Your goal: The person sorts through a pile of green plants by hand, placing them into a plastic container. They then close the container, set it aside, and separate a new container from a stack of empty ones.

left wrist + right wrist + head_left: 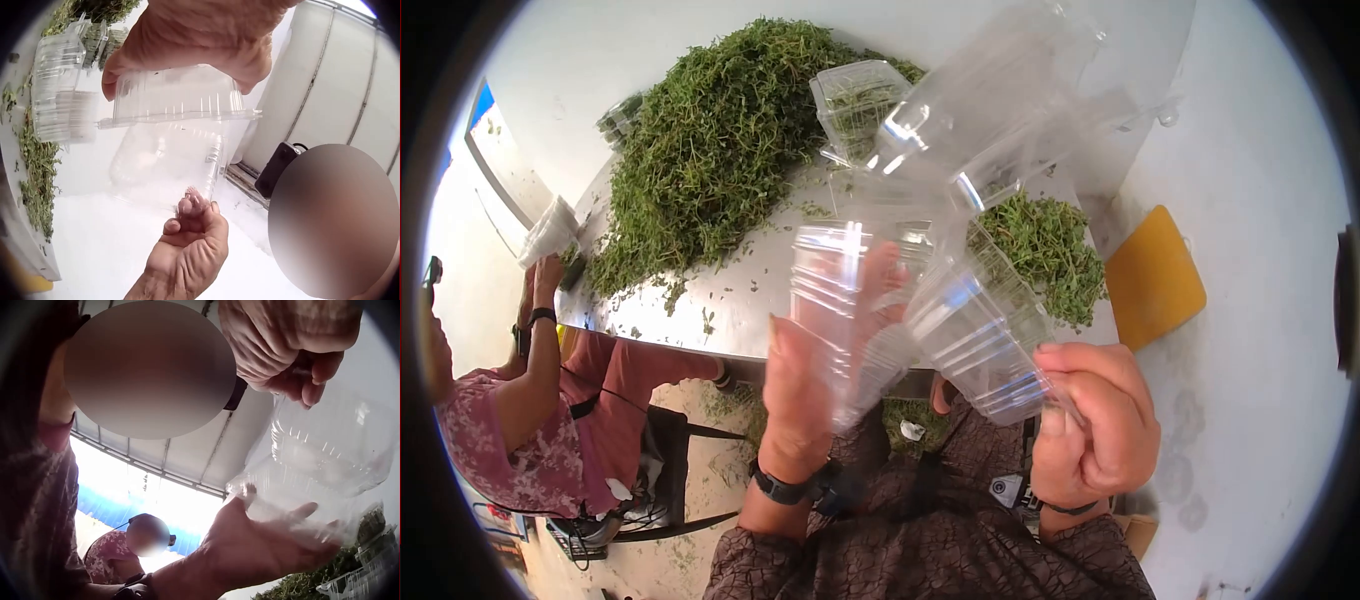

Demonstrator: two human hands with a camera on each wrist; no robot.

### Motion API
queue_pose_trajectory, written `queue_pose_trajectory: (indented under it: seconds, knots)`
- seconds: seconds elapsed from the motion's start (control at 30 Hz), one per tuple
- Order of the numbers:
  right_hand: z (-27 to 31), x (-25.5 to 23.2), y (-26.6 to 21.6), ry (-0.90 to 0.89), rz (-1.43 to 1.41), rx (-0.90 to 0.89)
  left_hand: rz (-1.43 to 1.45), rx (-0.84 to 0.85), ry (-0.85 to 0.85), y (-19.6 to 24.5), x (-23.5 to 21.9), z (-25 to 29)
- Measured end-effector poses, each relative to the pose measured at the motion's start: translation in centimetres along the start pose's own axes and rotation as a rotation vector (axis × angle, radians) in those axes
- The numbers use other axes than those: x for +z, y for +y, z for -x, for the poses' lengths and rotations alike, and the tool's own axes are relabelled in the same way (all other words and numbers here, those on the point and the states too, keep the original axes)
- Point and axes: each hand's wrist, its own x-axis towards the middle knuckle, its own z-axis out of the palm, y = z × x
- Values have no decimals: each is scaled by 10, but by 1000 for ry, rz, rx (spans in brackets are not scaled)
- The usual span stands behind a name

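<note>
Two bare hands hold clear plastic clamshell containers above the edge of a table (pixel 740 320). The left hand (pixel 800 390) has its palm and straightened fingers pressed against one ribbed, box-shaped clear container (pixel 845 300), thumb on the near side; the left wrist view shows its fingers wrapped over the container's top. The right hand (pixel 1095 420) is curled tight, pinching the rim of a second clear container (pixel 980 345), which tilts toward the first and touches it. Both are thin, glossy and see-through, with ridged walls and flat flanged rims.

Beyond them stand more of the same containers: one closed pack (pixel 860 100) filled with green herb, and a blurred open clamshell (pixel 1020 110) raised in front of the pile; the exact count of empties is hard to tell.

Two heaps of fine, stringy green herb lie on the shiny metal tabletop: one large mound (pixel 710 150) at the far left and one smaller clump (pixel 1050 255) to the right. One flat orange board (pixel 1155 275) with rounded corners sits off the table's right side. One other person (pixel 510 400) in a patterned pink top sits at the left.
</note>
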Motion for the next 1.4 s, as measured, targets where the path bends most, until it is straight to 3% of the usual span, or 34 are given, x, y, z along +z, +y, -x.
queue_pose_trajectory:
  seconds: [0.1,0.23,0.33,0.43,0.67,0.87,1.03,1.27,1.4]
  knots:
    - [4,8,-6,-23,68,-85,-77,-145,57,-2,12,3]
    - [6,15,-11,-100,106,-120,-159,-194,54,-15,13,5]
    - [3,16,-11,-182,110,-152,-60,-301,27,-9,20,7]
    - [-1,18,-11,-243,197,-203,82,-298,31,-17,13,10]
    - [-3,21,0,-348,127,-299,71,-372,-55,-13,18,9]
    - [-3,16,5,-406,100,-247,215,-396,49,-24,25,11]
    - [-1,15,5,-341,251,-220,261,-384,86,-28,30,7]
    - [-5,-4,8,-377,109,-147,254,-440,24,-24,17,11]
    - [0,-19,16,-179,133,18,368,-408,-19,-26,12,12]
